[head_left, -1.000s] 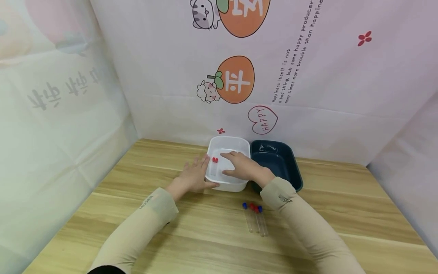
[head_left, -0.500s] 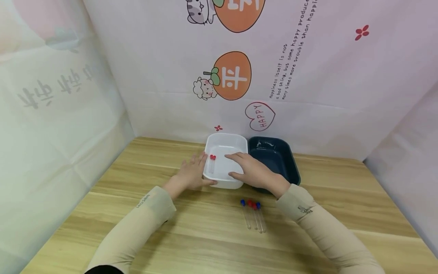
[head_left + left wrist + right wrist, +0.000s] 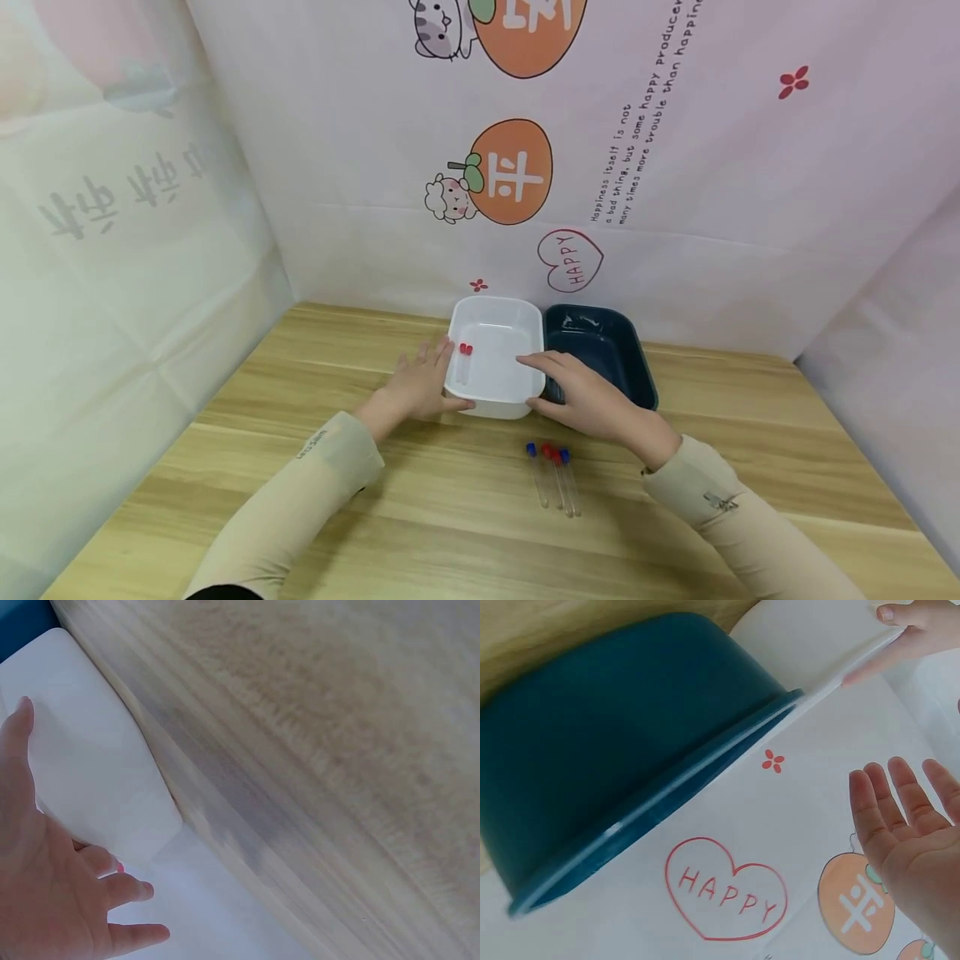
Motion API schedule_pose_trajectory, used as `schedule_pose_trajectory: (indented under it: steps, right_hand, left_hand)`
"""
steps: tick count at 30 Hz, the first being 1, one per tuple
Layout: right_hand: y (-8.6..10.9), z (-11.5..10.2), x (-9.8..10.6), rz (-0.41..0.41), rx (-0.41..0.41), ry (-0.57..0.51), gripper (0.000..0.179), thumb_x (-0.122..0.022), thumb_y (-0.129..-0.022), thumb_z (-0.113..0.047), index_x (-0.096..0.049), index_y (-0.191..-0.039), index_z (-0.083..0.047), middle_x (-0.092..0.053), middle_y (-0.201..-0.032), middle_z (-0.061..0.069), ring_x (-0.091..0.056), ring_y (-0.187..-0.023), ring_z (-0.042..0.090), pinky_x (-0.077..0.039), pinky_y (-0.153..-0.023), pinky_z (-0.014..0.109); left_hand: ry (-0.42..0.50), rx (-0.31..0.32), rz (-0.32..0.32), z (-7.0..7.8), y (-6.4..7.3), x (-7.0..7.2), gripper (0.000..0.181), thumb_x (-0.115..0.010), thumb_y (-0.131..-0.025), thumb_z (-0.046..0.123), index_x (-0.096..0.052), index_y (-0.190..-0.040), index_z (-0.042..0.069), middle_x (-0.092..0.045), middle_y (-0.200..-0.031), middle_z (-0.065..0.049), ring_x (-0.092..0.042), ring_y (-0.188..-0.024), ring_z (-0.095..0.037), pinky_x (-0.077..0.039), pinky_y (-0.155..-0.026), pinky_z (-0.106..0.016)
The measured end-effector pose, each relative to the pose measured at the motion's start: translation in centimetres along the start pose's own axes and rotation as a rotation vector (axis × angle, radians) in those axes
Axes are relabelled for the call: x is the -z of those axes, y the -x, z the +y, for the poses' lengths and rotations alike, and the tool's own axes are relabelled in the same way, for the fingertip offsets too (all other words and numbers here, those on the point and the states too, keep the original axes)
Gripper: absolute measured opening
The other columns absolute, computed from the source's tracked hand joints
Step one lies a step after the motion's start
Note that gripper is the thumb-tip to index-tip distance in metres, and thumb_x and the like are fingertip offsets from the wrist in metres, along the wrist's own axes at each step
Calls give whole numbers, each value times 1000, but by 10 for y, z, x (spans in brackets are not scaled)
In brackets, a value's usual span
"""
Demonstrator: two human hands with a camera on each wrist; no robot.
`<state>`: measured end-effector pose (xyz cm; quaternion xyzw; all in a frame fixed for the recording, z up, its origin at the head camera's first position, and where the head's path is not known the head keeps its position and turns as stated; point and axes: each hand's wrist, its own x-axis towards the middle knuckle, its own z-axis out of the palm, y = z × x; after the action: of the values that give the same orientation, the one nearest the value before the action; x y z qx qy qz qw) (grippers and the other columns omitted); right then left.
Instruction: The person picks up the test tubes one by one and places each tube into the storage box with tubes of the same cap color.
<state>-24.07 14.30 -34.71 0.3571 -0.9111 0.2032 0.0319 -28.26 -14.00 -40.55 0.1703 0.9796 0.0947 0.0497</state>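
My left hand (image 3: 416, 387) rests against the left side of a white plastic tub (image 3: 504, 379), its fingers spread along the wall and its thumb at the front edge. Two clear test tubes with red caps (image 3: 465, 367) lie side by side inside at the left. Near the tub's right front edge hovers my right hand (image 3: 585, 398), fingers loosely extended and holding nothing. The right wrist view shows that hand (image 3: 922, 844) with its fingers apart. In front of the tubs, several capped test tubes (image 3: 557, 483), red and blue, lie close together on the table.
A dark teal tub (image 3: 615, 354) stands directly right of the white one, partly behind my right hand. Both tubs are at the back of the wood-grain table (image 3: 465, 517), close to a printed white cloth backdrop (image 3: 360, 167). More cloth hangs at both sides.
My right hand has moved from above the inside of the white tub to the right and toward me, reaching its right front edge. My left hand stays in place against the tub.
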Motion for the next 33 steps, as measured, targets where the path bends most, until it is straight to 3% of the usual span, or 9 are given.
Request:
schedule_pose_trajectory:
  steps: [6, 16, 33]
  right_hand:
    - [18, 7, 1, 35, -18, -35, 58, -75, -97, -23, -53, -148, -7, -54, -145, 17, -51, -134, 37, -44, -107, 56]
    - [45, 13, 2, 27, -4, -48, 57, -74, -97, -21, -54, -148, -8, -55, -146, 15, -51, -134, 36, -45, -106, 55]
    - [74, 16, -12, -111, 30, 13, 67, -82, -89, -30, -55, -146, -9, -58, -141, 12, -56, -128, 34, -51, -100, 52]
  left_hand:
    - [26, -2, 3, 1, 0, 0, 115, -66, -88, 70, -13, -163, 1, -11, -171, -14, -13, -154, -44, -15, -117, -69]
    - [49, -1, -8, 0, 2, -1, 116, -66, -88, 69, -11, -164, 1, -9, -171, -14, -12, -154, -44, -12, -118, -68]
    - [33, -1, -5, 1, 1, 0, 115, -66, -89, 68, -12, -163, -1, -9, -171, -15, -13, -154, -44, -14, -117, -69]
